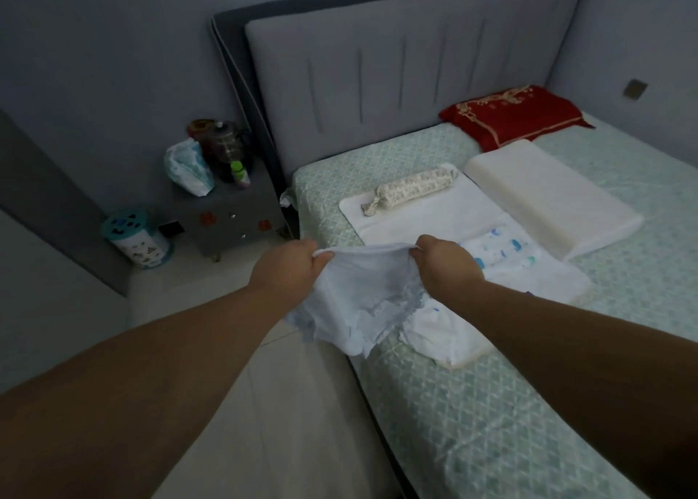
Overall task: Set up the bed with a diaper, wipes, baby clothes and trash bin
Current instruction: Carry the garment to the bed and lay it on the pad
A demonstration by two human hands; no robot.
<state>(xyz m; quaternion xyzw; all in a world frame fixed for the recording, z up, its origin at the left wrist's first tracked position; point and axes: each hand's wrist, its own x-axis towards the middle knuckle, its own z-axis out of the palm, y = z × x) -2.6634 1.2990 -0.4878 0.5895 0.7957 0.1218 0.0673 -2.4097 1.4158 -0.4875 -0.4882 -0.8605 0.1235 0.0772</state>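
I hold a white pull-up diaper (362, 302) stretched by its waistband over the near left edge of the bed (472, 423). My left hand (287, 268) grips the left side of the band and my right hand (445, 264) grips the right side. Beneath it a white changing pad (426, 211) lies on the green patterned cover, with folded white baby clothes bearing blue prints (506, 253) on it. A round patterned trash bin (136, 238) with a teal lid stands on the floor left of the nightstand.
A grey nightstand (226, 219) carries a diaper pack (189, 166), a kettle (226, 139) and a small bottle. On the bed lie a small roll pillow (411, 189), a white foam pillow (547, 196) and a red pillow (517, 117). The padded headboard rises behind.
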